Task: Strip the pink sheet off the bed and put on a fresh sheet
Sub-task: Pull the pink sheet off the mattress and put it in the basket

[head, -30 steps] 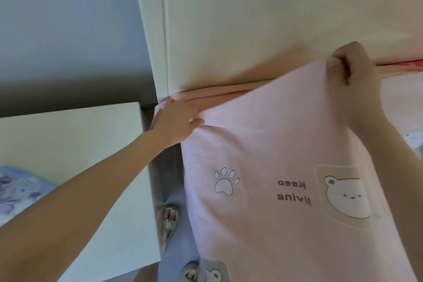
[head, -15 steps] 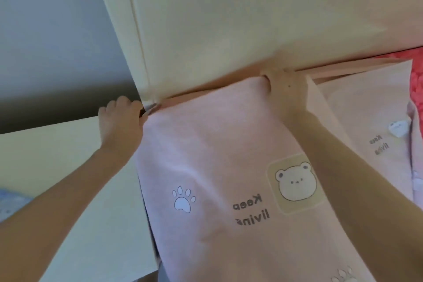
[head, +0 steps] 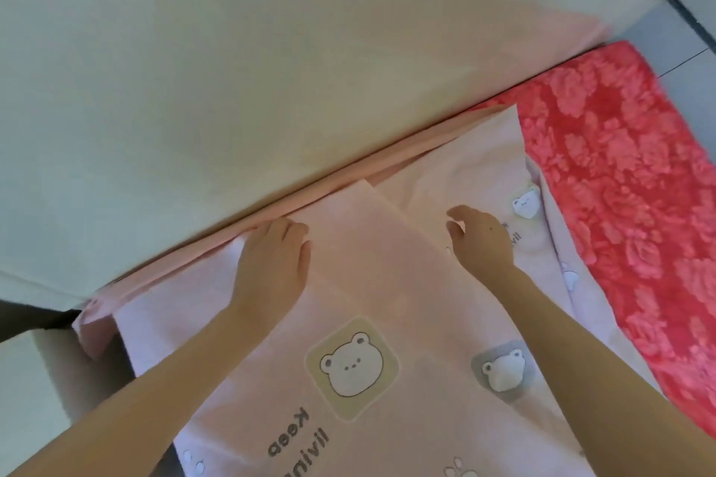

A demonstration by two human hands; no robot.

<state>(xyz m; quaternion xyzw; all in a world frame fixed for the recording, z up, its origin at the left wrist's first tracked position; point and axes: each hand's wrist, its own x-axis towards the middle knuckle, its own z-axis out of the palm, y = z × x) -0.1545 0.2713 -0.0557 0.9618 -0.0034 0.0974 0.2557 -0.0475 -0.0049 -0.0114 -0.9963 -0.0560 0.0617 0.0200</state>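
At the near left edge you see the corner of a cream bedside cabinet (head: pixel 35 391), its tabletop bare where it shows. Just right of it the pale pink cotton sheet printed with bear faces and paw marks (head: pixel 387 283) hangs over the bed's left corner and runs along the foot of the tall cream headboard panel (head: pixel 271 70) at the far side.

Your left hand (head: pixel 271 267) lies palm down on the pink sheet beside the headboard, fingers together and pressed flat against the fabric's far edge; its grip closes on nothing that you can see. A folded-over flap of the same sheet crosses between your two hands, its corner pointing toward the headboard.

Your right hand (head: pixel 480 240) hovers just above the sheet, fingers spread and loosely curled, grip apart and holding nothing.

Farther right, the sheet ends in a loose edge, and a red fuzzy blanket with a raised flower pattern (head: pixel 627 197) covers the bed beyond it. A strip of grey floor (head: pixel 682 39) shows at the far right.
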